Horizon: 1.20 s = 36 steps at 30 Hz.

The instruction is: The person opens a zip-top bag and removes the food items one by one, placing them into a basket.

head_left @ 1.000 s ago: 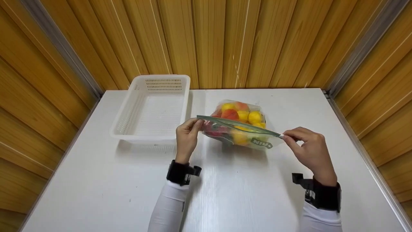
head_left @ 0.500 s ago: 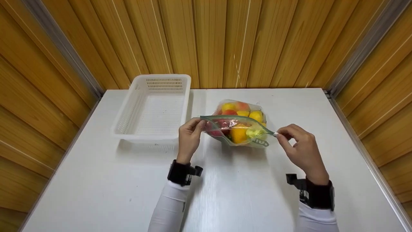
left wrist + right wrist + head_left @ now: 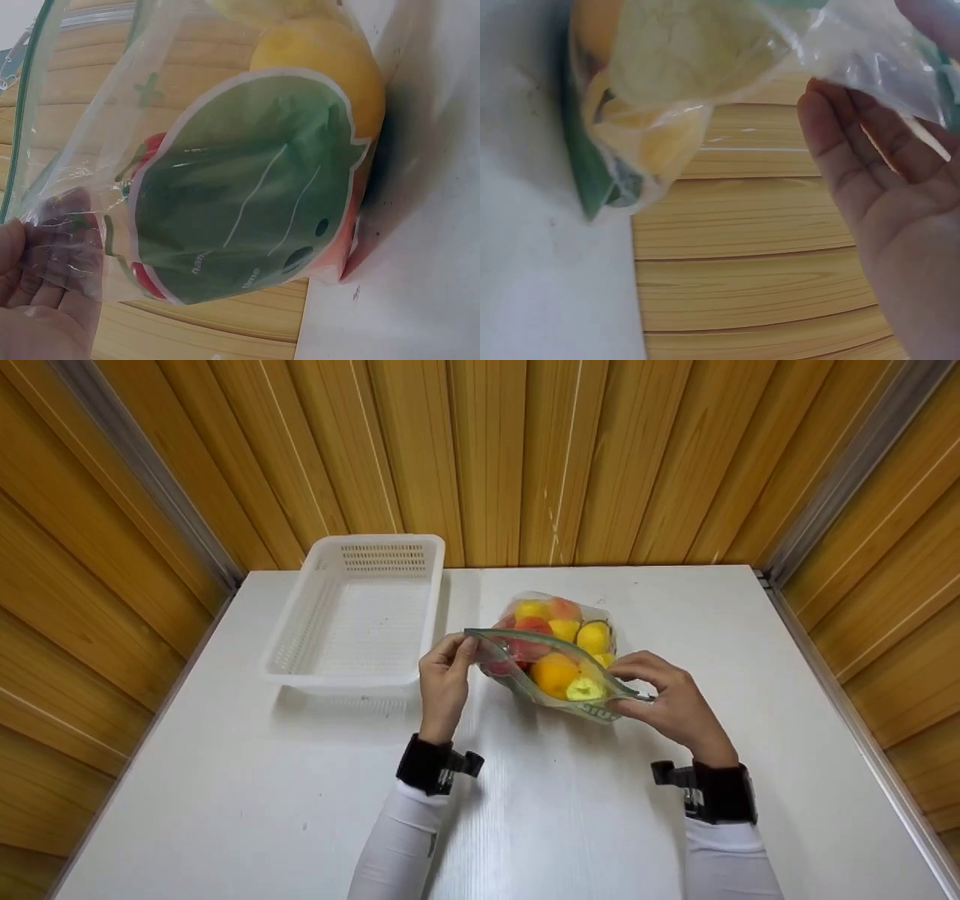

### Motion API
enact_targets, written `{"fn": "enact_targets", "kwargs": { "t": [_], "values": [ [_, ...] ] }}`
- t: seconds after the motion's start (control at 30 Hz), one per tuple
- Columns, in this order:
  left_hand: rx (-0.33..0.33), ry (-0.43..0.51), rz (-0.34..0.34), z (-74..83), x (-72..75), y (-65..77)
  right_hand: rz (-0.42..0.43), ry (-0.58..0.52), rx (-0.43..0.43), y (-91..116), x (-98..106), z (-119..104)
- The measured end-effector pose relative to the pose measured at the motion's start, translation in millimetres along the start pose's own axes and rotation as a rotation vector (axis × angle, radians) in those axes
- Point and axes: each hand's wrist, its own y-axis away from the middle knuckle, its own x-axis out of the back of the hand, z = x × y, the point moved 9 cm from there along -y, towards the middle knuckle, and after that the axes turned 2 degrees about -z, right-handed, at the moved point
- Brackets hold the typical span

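A clear zip-top bag [image 3: 517, 679] with a green zip edge stands on the table, filled with fruit. Through the plastic show an orange [image 3: 555, 673], a pale yellow-green piece [image 3: 585, 688], yellow fruit [image 3: 595, 637] and red fruit [image 3: 534, 627]. Its mouth gapes toward me. My left hand [image 3: 444, 690] pinches the left end of the zip edge between thumb and fingers. At the right end, my right hand [image 3: 675, 706] holds the bag with thumb below and fingers above. A green printed patch [image 3: 240, 187] covers much of the bag in the left wrist view.
A white plastic basket [image 3: 352, 681] with slotted walls stands left of the bag, close to my left hand. The white table [image 3: 555, 825] ends at wood-patterned panels [image 3: 487, 465] behind and at both sides.
My right hand has moved left and now reaches further over the bag's right end. The bag's mouth has gone from nearly flat to gaping. My left hand has barely moved.
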Motion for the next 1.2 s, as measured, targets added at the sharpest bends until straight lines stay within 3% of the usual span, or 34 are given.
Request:
{"fn": "enact_targets", "kwargs": {
  "t": [0.13, 0.23, 0.47, 0.57, 0.67, 0.93, 1.1, 1.2],
  "values": [
    [-0.001, -0.011, 0.011, 0.6, 2.5, -0.2, -0.054, -0.053, -0.011, 1, -9, 12],
    [-0.005, -0.019, 0.017, 1.7, 4.3, -0.3, -0.036, -0.072, -0.025, 0, -10, 17],
    [-0.036, -0.032, 0.032, 8.8, 9.0, -1.4, 0.163, -0.066, 0.081, -1, 7, 3],
    [-0.050, -0.054, -0.004, 12.8, 8.5, -2.6, 0.263, 0.000, 0.100, -1, 15, -9],
    [-0.047, -0.076, -0.067, 14.9, 6.6, -4.0, 0.310, 0.032, 0.100, -1, 18, -21],
    [0.004, -0.108, -0.250, 15.0, -5.0, -3.6, 0.270, -0.019, 0.093, -6, -4, -32],
    [0.029, -0.224, -0.250, 16.9, -3.7, -2.7, 0.257, -0.026, 0.069, -6, -10, -29],
    [0.000, -0.317, -0.237, 21.5, -3.4, -2.1, 0.248, -0.025, 0.062, -6, -11, -29]
  ]
}}
